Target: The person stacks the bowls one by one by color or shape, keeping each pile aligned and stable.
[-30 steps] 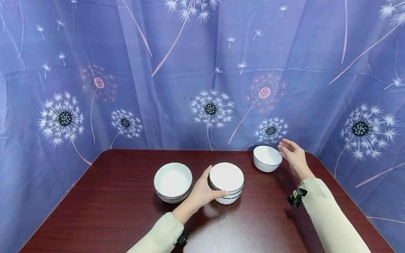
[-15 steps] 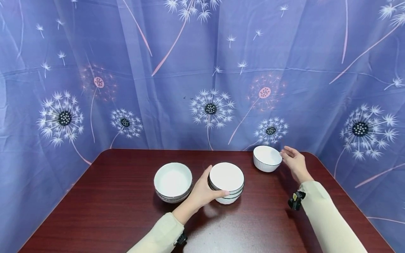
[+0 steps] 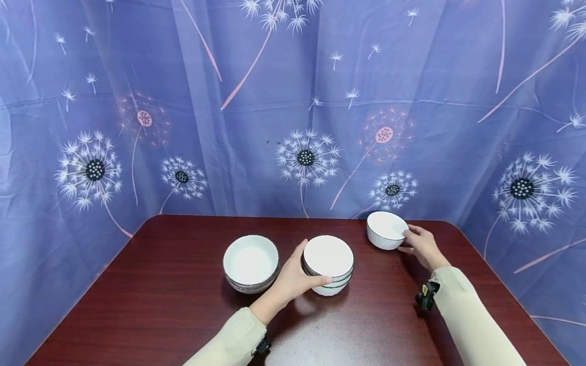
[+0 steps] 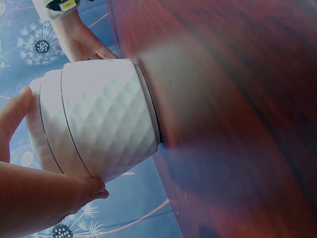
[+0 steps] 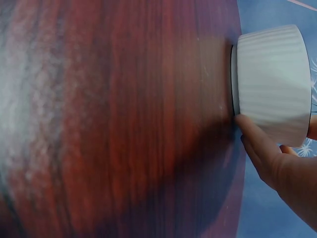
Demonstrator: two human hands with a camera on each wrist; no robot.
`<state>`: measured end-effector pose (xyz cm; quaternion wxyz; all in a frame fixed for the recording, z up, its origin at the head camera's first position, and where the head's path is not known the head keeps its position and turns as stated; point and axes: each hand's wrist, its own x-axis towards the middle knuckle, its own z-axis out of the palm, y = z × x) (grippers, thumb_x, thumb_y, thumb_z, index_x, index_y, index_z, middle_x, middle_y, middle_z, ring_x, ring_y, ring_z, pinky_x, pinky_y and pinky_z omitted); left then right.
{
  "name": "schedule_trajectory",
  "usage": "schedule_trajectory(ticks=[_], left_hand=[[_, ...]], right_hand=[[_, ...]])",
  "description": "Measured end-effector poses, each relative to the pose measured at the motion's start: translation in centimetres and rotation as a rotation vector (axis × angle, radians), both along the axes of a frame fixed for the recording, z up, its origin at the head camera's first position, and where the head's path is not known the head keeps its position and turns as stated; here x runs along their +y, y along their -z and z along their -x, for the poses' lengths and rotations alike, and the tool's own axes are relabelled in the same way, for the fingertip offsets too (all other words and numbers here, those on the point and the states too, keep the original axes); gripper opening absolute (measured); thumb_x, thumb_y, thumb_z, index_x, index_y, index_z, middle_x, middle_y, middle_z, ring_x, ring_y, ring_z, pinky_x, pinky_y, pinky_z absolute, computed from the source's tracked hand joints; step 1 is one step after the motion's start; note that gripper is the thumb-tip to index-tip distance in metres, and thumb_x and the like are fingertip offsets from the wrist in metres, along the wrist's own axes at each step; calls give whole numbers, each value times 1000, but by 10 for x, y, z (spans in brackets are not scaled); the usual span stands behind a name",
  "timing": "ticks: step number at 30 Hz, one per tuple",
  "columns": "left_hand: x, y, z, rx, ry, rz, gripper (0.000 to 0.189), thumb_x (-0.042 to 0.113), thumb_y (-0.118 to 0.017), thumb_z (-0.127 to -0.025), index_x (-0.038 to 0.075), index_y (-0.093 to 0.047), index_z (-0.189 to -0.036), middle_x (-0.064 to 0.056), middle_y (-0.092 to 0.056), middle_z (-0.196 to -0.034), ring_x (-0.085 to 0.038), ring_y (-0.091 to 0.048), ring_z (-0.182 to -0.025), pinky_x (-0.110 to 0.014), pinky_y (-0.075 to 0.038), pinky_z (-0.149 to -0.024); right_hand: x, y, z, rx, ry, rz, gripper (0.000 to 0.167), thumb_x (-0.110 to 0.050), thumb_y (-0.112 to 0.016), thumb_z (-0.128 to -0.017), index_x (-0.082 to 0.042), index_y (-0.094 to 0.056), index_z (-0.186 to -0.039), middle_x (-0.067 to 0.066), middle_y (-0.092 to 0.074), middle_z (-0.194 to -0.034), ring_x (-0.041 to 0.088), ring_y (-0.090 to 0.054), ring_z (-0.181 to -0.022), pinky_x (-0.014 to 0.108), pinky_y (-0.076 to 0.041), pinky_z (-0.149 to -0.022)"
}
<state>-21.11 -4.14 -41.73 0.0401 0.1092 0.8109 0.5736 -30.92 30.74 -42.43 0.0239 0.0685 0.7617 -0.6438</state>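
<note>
My left hand (image 3: pixel 289 277) grips the side of a stack of white bowls (image 3: pixel 327 256), thumb in front and fingers on the far side. Dark lines mark the rims, and a dimpled lower bowl (image 4: pixel 106 111) shows in the left wrist view. At the back right, my right hand (image 3: pixel 425 246) holds a white ribbed bowl (image 3: pixel 386 231) by its right side. Its thumb lies at the rim, while in the right wrist view fingertips (image 5: pixel 243 120) touch near the base. That bowl sits upright on the table.
Another stack of white bowls (image 3: pixel 251 262), patterned on the outside, stands left of my left hand. The dark red wooden table (image 3: pixel 151 295) ends at a blue dandelion-print curtain (image 3: pixel 247 168) behind and at the sides.
My right hand has come down and slightly left, from beside the ribbed bowl to holding its right side. My left hand and both stacks have stayed in place.
</note>
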Motion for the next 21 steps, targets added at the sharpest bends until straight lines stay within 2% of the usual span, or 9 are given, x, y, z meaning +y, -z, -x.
schedule_trajectory(ticks=[6, 13, 21], left_hand=[[-1, 0, 0, 7, 1, 3, 109, 30, -88, -69, 11, -23, -153, -17, -35, -151, -35, -33, -138, -58, -32, -106], [-2, 0, -1, 2, 7, 0, 108, 31, -87, -70, 10, -22, -153, -16, -33, -151, -34, -32, -138, -57, -31, -106], [0, 0, -1, -1, 6, -4, 108, 30, -87, -69, 11, -22, -153, -16, -34, -151, -34, -32, -138, -57, -32, -106]], right_hand=[[-2, 0, 2, -47, -7, -6, 65, -11, -35, -98, 11, -2, -149, 37, -15, -150, 9, -57, -89, 34, -54, -85], [-2, 0, 2, -64, 2, 35, 66, -13, -36, -98, 6, -2, -151, 34, -13, -152, 17, -56, -99, 33, -55, -84], [1, 3, 1, -21, 32, 104, 64, -10, -37, -96, 3, -9, -152, 32, -17, -152, 3, -61, -79, 30, -57, -76]])
